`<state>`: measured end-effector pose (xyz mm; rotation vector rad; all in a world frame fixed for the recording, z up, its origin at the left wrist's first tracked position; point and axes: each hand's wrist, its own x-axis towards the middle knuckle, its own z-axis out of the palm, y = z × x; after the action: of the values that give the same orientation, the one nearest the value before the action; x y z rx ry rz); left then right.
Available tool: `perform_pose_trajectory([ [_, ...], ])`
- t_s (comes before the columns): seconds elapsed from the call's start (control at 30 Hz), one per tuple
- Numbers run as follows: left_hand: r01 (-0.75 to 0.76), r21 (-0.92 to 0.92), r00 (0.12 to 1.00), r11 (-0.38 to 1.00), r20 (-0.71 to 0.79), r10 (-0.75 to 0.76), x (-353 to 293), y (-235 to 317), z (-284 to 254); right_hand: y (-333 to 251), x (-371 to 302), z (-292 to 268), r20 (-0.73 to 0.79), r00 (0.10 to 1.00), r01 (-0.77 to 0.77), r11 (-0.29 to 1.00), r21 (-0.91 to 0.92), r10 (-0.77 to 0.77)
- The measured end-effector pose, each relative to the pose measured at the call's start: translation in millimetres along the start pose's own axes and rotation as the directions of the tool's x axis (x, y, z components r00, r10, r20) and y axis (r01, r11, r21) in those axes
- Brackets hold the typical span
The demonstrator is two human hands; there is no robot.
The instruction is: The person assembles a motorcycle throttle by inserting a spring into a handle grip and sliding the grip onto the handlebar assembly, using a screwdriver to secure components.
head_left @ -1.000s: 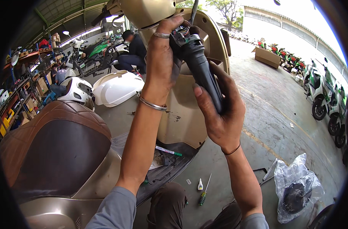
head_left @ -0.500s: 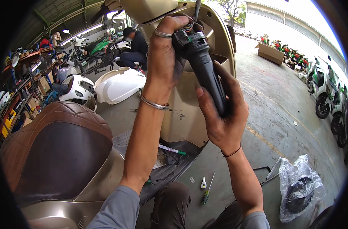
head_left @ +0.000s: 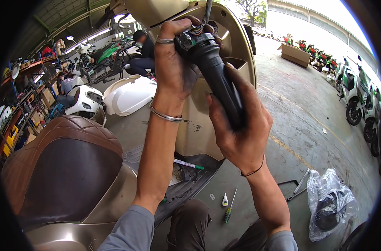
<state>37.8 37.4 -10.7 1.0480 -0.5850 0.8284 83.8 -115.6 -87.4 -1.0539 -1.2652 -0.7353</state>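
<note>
A black rubber handlebar grip (head_left: 220, 81) slants across the middle, in front of the beige scooter's front panel (head_left: 199, 140). My left hand (head_left: 170, 69) is closed round its upper end, at the black switch housing (head_left: 194, 45). Thin coloured wires (head_left: 196, 30) and a grey cable (head_left: 208, 11) come out there, beside my left fingertips. My right hand (head_left: 250, 129) wraps the grip's lower end, thumb on one side and fingers on the other. Its palm side and the grip's tip are partly hidden.
Left of my arms is the brown scooter seat (head_left: 69, 167). A green-capped marker (head_left: 189, 164) lies on the footboard (head_left: 186, 186). On the floor are a small white bottle (head_left: 225, 200), a screwdriver (head_left: 229, 209) and a plastic-wrapped black part (head_left: 329, 209). A person (head_left: 143, 56) crouches behind.
Both hands and the grip have shifted slightly left in the picture. My right hand has turned a little around the grip's lower end; both hands keep hold.
</note>
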Motion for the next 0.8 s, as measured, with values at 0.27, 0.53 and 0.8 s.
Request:
perform_pose_trajectory([
  [0.27, 0.058, -0.439, 0.995, 0.897, -0.048, -0.088, 1.9, -8.5, -8.4, -38.1, 15.9, 7.3, 0.097, 0.993, -0.03, 0.952, -0.305, 0.062],
  [0.53, 0.107, -0.419, 0.993, 0.902, 0.007, -0.115, 3.2, -0.4, -5.4, -39.1, 21.4, -0.2, 0.212, 0.977, 0.132, 0.89, -0.436, -0.041],
  [0.8, 0.14, -0.332, 0.988, 0.933, -0.021, -0.155, 0.9, 4.8, -2.6, -29.3, 13.9, -1.0, 0.201, 0.973, 0.206, 0.803, -0.56, -0.11],
])
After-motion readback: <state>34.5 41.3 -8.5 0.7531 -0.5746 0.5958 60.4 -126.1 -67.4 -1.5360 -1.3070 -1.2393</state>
